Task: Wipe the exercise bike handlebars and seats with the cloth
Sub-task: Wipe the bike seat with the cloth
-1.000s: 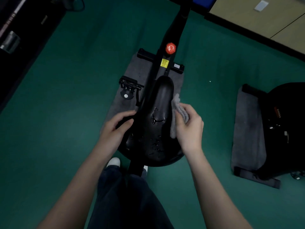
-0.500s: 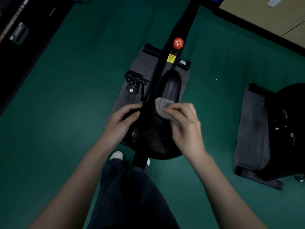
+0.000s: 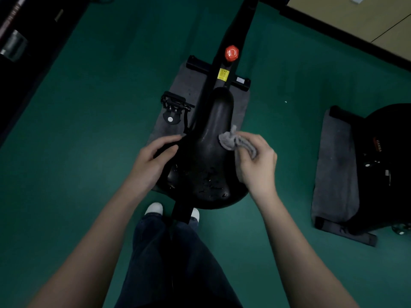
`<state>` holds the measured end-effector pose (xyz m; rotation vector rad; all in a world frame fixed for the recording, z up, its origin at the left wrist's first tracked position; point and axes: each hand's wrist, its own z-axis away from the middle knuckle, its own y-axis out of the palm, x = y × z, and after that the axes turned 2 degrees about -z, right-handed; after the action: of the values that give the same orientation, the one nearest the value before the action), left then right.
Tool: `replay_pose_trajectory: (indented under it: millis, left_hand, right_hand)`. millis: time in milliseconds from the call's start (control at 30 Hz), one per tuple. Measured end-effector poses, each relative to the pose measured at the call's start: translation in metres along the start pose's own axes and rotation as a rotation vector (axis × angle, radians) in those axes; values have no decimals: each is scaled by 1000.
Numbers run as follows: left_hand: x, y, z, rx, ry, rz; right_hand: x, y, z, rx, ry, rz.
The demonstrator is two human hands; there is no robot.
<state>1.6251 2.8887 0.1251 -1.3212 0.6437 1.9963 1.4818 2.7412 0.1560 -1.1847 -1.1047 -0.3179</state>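
A black exercise-bike seat (image 3: 208, 165) fills the middle of the head view, nose pointing away from me, with wet drops on its wide rear part. My right hand (image 3: 258, 163) grips a bunched grey cloth (image 3: 233, 141) and presses it against the seat's right side near the narrow middle. My left hand (image 3: 153, 158) grips the seat's left edge, fingers curled over it. The bike frame (image 3: 233, 30) runs up and away, carrying a red knob (image 3: 231, 53). The handlebars are out of view.
A grey mat (image 3: 178, 90) lies under the bike on the green floor, with a black pedal (image 3: 174, 105) at the left. A second black machine (image 3: 387, 165) on a grey mat (image 3: 333, 165) stands at the right. Dark equipment lines the left edge. My legs and shoes are below the seat.
My right hand swept the cloth from the seat's right edge onto its top middle, then back to the right side. My left hand stayed on the seat's left edge.
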Motion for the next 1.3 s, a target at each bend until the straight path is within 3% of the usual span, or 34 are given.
replay_pose_trajectory:
  millis: [67,267,433,533,700,800,1000,1067,1133,1233,1300]
  left_hand:
    - [1,0,-1,-14,-4,-1]
    - [2,2,-1,-29,7,3]
    - [3,2,0,-44,-2,14]
    - [4,3,0,-40,4,11]
    - [4,4,0,-52,14,-2]
    - [3,5,1,-61,16,-13]
    - [2,6,2,-75,18,-39]
    - [2,6,2,-73,13,-38]
    - [1,6,3,-71,10,-42]
    - [1,5,3,-66,11,-36]
    - [2,4,2,-67,7,-42]
  right_hand:
    - [2,5,-6,-10,36,-35]
    - [-20,-25,25,111,-109,37]
    - [-29,-25,29,62,130,-113]
    - [-24,-18,34,29,131,-160]
    - [-29,-14,29,-56,287,-267]
    - [-22,-8,14,-52,204,-216]
    - [-25,-5,28,-1,-180,-80]
    - [-36,-11,40,-24,-234,-75]
    - [-43,-13,38,-30,-110,-156]
    - [-46,-9,17,18,282,-413]
    - [-49,-10,11,35,386,-491]
